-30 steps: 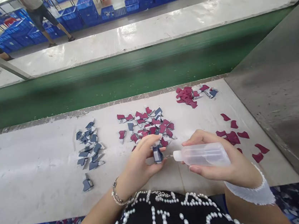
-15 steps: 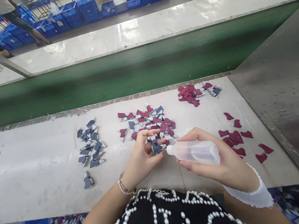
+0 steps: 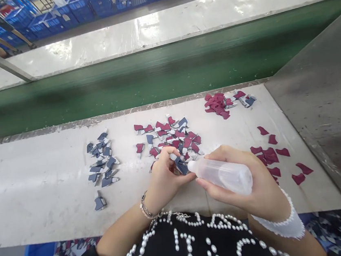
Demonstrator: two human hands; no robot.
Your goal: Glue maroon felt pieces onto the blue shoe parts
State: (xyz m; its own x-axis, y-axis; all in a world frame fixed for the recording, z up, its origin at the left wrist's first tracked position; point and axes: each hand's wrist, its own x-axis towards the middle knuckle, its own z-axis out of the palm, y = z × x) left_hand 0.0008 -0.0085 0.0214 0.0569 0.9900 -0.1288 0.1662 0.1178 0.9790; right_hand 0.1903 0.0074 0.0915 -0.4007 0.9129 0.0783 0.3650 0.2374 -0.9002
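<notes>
Our right hand (image 3: 254,190) has closed the squeeze bottle (image 3: 225,175) tip onto the navy piece (image 3: 181,168) pinched by our left hand (image 3: 163,181) (both gripping), so they now touch

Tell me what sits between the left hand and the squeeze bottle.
Head view: a small dark blue piece, pinched by the left hand; the squeeze bottle in the right hand points its tip at it.

Left hand (image 3: 164,178): pinches blue piece (image 3: 181,167), just near of mixed pile (image 3: 171,138).
Right hand (image 3: 251,184): grips squeeze bottle (image 3: 221,174), nozzle at blue piece.
</notes>
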